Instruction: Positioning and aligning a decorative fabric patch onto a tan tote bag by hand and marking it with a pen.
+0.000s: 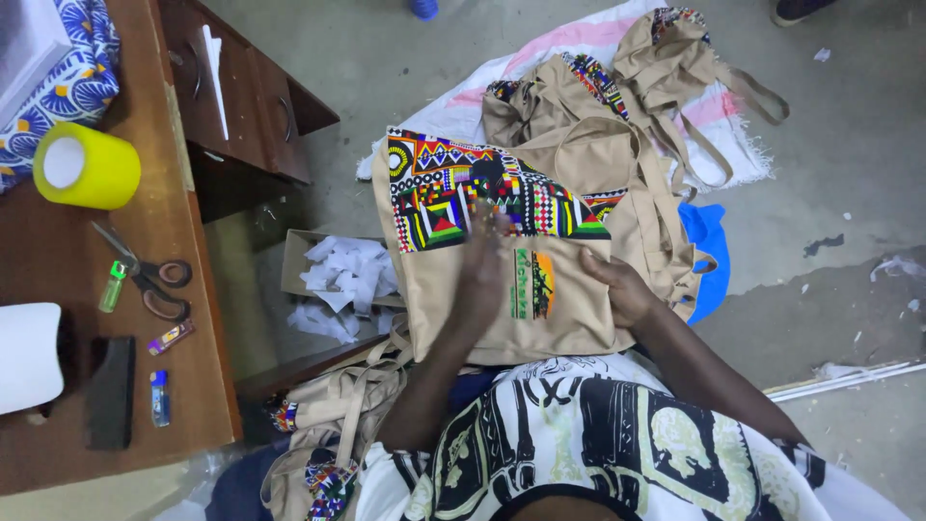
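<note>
Floor cloth: pink-striped white sheet spread on the concrete floor, far centre; probably keeps the finished work off the dust.
Bag pile: several tan bags with patterned trim heaped on that cloth, far right of the lap; straps trail loose.
Desk: brown wooden desk at left, tools within arm's reach.
Tote bag: tan, lying flat across the person's lap at centre, front face up, apparently spread so the panel can be smoothed. The bright geometric band sits at the far end, a small printed emblem nearer. Long axis runs near to far, tilted slightly left; which end is the mouth I cannot tell.
Left hand: flat on the bag's middle, fingers together and extended, blurred; pressing, not gripping.
Right hand: resting on the bag's right edge, fingers loosely curled; appears to steady it, grip unclear.
Scrap box: cardboard, holding white paper scraps, beside the desk.
Yellow tape roll: on the desk, far.
Scissors: on the desk, closed.
</note>
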